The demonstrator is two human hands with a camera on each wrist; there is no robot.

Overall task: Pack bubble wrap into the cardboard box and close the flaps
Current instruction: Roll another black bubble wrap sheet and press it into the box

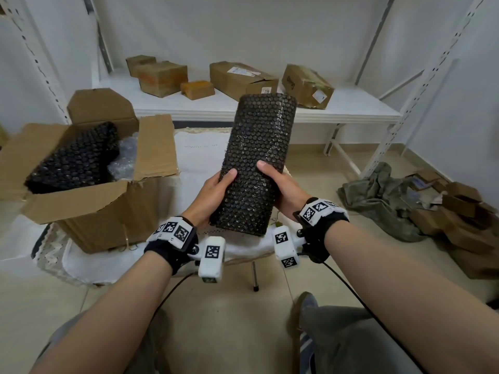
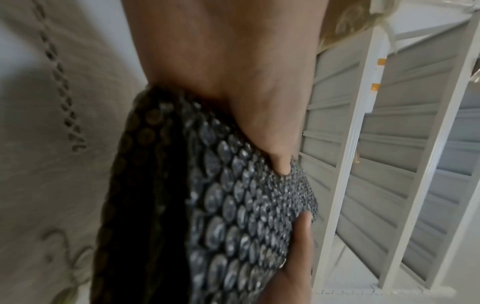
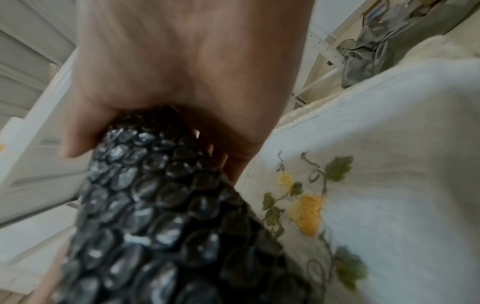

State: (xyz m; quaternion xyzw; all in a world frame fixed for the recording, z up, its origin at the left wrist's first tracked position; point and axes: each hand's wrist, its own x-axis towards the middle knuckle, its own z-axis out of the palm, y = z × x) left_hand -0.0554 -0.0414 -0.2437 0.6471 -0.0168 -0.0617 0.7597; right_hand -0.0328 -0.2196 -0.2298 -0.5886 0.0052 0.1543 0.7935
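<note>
A folded pad of black bubble wrap (image 1: 256,163) (image 2: 228,216) (image 3: 161,205) is held upright above the cloth-covered table. My left hand (image 1: 213,190) (image 2: 233,82) grips its lower left edge, thumb on the front. My right hand (image 1: 280,184) (image 3: 182,72) grips the lower right edge the same way. At the left stands the open cardboard box (image 1: 89,211), flaps spread outward. Inside it lie another black bubble wrap pad (image 1: 75,160) and some clear bubble wrap (image 1: 125,155).
A white embroidered cloth (image 1: 199,157) (image 3: 376,164) covers the small table. Behind it a low white shelf (image 1: 351,109) carries several closed cardboard parcels (image 1: 243,79). Grey cloth and flattened cardboard (image 1: 405,203) lie on the floor to the right. White rack posts (image 2: 345,164) stand nearby.
</note>
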